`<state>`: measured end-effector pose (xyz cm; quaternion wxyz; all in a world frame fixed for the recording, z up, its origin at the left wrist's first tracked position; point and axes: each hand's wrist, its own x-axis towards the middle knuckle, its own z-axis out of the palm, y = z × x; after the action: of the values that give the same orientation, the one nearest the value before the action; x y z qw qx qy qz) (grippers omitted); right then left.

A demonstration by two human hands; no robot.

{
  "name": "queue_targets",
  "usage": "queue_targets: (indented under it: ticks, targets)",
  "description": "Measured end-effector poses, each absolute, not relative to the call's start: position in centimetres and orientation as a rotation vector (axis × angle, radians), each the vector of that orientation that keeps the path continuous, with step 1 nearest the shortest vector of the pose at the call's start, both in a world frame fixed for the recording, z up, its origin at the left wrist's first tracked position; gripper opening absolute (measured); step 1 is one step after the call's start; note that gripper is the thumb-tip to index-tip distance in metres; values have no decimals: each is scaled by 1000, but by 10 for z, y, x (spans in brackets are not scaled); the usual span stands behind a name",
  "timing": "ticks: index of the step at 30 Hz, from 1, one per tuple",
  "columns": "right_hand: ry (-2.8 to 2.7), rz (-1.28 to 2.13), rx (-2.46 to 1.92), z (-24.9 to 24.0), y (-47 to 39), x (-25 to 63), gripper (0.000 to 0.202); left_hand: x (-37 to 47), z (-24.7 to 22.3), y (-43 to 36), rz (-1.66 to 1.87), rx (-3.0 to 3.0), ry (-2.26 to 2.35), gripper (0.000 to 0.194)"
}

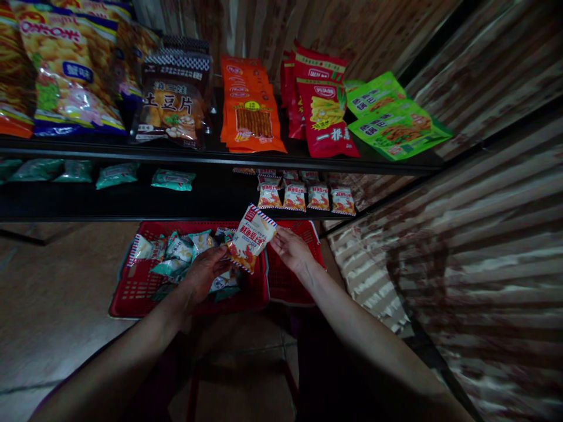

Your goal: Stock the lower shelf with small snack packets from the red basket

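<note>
The left hand (206,269) pinches a white snack bag (250,239) by its left edge; the right hand (291,247) pinches its upper right side. The bag is tilted, above 2 red baskets (125,293). Teal and white packets (178,249) fill the left basket, partly hidden by the left hand and forearm. Behind, the lower shelf (215,196) carries 5 teal packets (116,174) and a front row of 4 small bags (294,196). The upper shelf (197,157) overhangs these, covering the rear bags' tops.
</note>
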<state>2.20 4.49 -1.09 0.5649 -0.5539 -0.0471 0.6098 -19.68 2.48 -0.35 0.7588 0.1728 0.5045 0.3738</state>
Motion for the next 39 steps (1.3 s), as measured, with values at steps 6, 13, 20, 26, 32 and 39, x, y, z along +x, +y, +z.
queue_targets:
  ticks: [6,13,20,26,32,39]
  targets:
    - [-123,1413,-1325,-8,45,20,9,-198,-6,21,815,451,1131,25]
    - [-232,1378,-1370,0,39,8,12,-191,-3,22,928,905,1347,33]
    - [-574,1376,-1444,3,35,0,18,-190,8,30,1062,1246,1294,39]
    - [-775,1414,-1448,2,29,-5,21,-186,0,33,957,791,1267,40]
    - [-737,1577,-1348,7,25,-8,31,-187,-8,37,904,430,1198,26]
    - [-807,1768,-1415,5,14,-6,28,-213,-16,58,1118,362,1304,13]
